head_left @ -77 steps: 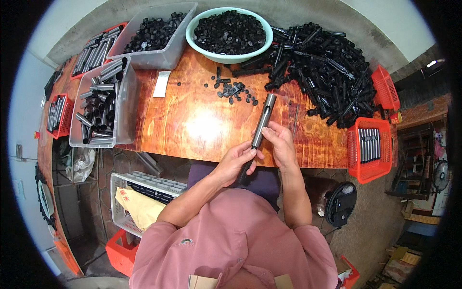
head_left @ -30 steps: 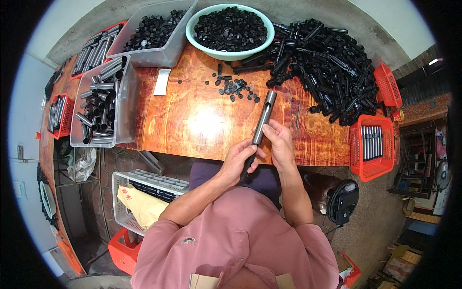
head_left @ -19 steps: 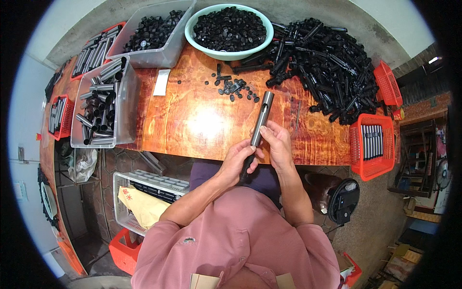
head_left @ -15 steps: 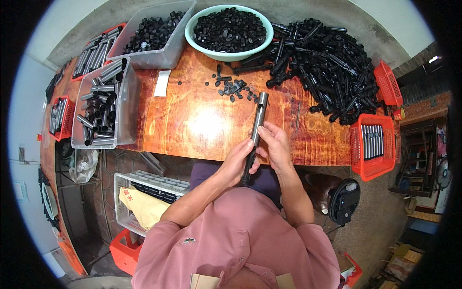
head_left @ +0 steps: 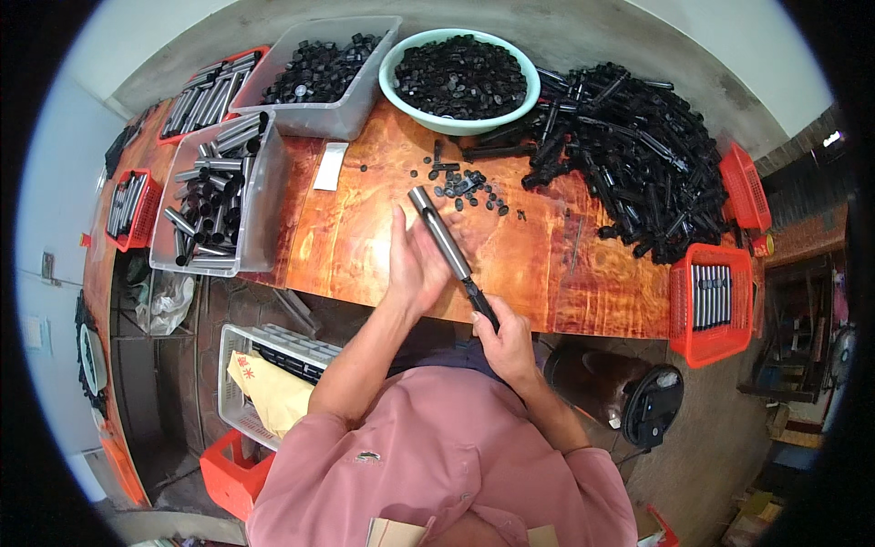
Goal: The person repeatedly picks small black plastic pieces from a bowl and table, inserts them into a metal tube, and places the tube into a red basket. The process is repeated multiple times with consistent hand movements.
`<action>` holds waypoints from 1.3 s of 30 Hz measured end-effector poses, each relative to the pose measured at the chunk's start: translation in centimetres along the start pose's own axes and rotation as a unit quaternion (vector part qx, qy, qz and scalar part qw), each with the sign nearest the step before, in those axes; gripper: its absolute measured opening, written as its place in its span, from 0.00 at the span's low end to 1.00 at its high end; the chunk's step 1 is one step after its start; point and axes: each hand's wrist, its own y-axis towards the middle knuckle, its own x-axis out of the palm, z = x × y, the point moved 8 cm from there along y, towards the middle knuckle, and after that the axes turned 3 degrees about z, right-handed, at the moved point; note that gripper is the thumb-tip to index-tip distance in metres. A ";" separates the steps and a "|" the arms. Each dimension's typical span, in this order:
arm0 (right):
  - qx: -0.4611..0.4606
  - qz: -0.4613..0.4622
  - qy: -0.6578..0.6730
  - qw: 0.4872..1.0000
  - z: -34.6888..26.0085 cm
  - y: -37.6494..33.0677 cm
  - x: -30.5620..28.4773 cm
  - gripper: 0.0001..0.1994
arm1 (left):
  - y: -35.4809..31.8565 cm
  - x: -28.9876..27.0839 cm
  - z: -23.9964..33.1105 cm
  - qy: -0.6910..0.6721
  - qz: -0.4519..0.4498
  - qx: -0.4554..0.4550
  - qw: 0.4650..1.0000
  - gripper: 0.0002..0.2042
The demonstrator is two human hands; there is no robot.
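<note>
A silver metal tube (head_left: pixel 441 235) with a slot near its upper end is joined to a black plastic part (head_left: pixel 478 303). The whole piece slants from upper left to lower right over the table's front edge. My right hand (head_left: pixel 507 345) is closed around the black lower end. My left hand (head_left: pixel 417 264) is open beside the silver tube, palm facing it and thumb stretched up. Some left fingers are behind the tube, and I cannot tell whether they touch it. Small black caps (head_left: pixel 469 185) lie scattered on the table beyond the tube.
A light green basin (head_left: pixel 392 89) holds black caps. Black plastic parts (head_left: pixel 629 155) are heaped at the right. Clear bins (head_left: pixel 273 232) and red baskets (head_left: pixel 711 351) of tubes stand on the wooden table (head_left: pixel 337 246). A crate (head_left: pixel 228 401) is below, left.
The tube has swung from leaning right to leaning left. My right hand has shifted from the metal down to the black end. My left hand has let go of the black part and opened.
</note>
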 end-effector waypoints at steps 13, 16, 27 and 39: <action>-0.152 0.247 0.160 0.944 0.2 -2.2 -4.0 0.37 | 3.2 -2.6 0.1 -0.068 0.121 0.000 0.990 0.29; -0.127 0.204 0.233 0.942 -0.4 0.0 -1.8 0.35 | 1.2 0.1 -4.1 0.015 0.108 -0.053 0.993 0.28; -0.019 0.208 0.351 0.913 2.3 1.5 -0.3 0.28 | 1.1 -1.1 -3.9 0.060 0.117 -0.043 0.990 0.30; 0.206 -0.092 0.487 0.843 3.2 -0.8 2.9 0.18 | 1.0 -0.8 -1.6 0.032 0.098 0.025 0.994 0.15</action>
